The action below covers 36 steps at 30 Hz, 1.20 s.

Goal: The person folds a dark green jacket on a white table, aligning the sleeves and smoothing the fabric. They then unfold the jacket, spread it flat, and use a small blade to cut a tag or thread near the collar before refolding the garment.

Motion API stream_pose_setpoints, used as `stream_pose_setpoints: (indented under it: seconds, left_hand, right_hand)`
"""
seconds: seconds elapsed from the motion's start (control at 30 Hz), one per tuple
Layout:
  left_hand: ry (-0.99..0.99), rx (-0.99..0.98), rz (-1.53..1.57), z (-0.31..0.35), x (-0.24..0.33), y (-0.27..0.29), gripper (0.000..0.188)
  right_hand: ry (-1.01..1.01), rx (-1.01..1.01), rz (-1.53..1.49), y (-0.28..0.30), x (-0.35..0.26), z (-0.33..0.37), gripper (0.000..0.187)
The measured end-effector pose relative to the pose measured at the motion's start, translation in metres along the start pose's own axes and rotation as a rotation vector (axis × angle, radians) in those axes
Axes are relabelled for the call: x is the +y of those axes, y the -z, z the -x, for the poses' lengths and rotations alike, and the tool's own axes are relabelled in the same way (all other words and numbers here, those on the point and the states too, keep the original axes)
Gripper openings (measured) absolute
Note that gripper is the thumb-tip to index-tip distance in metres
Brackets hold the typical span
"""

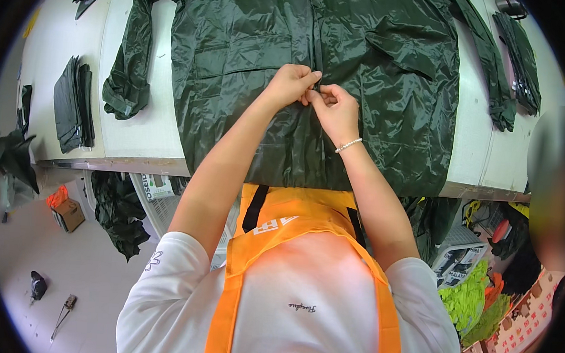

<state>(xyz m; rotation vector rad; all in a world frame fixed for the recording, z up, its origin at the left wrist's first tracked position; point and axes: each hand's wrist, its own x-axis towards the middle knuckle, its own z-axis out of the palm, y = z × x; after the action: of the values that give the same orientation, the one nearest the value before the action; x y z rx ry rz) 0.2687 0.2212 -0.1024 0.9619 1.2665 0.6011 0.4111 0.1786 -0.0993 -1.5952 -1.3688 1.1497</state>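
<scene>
1. Between nine and ten o'clock, on the long pale table [136,140]: a stack of dark folded cloth [73,109], well apart from both hands.
2. At ten o'clock: a glossy dark-green sleeve [131,64], bent, cuff toward the near table edge.
3. At twelve o'clock: bare left hand [289,86], thumb and forefinger pressed together, pinching the creased dark-green front placket [316,46]. Step in hand, by judgement: working the front closure; next move seemingly calling for a steady pinch and matched edges.
4. Spread across the table toward twelve: a glossy dark-green jacket [348,57], hem pointing to six and over the near edge, collar end to twelve, out of view; long axis from six to twelve.
5. At one o'clock: right hand [336,112], beaded bracelet [348,145] at the wrist, fingers curled, tips pinching at the placket; exact piece between them impossible to tell.
6. At two o'clock: another dark folded stack [519,61], beyond the other sleeve [487,56].
</scene>
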Motion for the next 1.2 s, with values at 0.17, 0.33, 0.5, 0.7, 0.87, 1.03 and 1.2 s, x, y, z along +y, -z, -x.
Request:
stream_pose_setpoints:
  seconds: [0.17,0.33,0.5,0.7,0.87,1.03,1.2]
  left_hand:
    - [-0.159,0.073,-0.039,0.018,0.0,-0.005,0.019]
    - [-0.581,0.557,-0.913,0.061,-0.033,-0.012,0.038]
    - [-0.586,0.607,-1.164,0.03,-0.032,0.008,0.055]
    - [-0.533,0.603,-0.907,0.048,-0.014,-0.006,0.033]
    - [0.022,0.262,-0.866,0.112,-0.028,-0.056,0.046]
    - [0.008,0.126,-0.804,0.1,-0.036,-0.059,0.038]
    - [0.161,-0.104,-0.175,0.106,-0.027,-0.046,0.03]
  right_hand:
    - [-0.04,-0.01,-0.082,-0.002,0.001,-0.004,0.015]
    - [0.086,0.093,0.226,-0.005,0.008,-0.007,0.013]
    - [0.178,0.078,0.399,-0.009,-0.004,-0.05,0.021]
    - [0.083,-0.262,0.459,0.035,-0.006,-0.058,0.045]
    - [-0.113,-0.554,0.562,0.097,0.01,0.055,0.041]
    - [-0.145,-0.162,0.053,0.072,0.01,0.125,0.016]
    - [0.141,0.051,0.209,0.044,0.011,0.131,0.009]
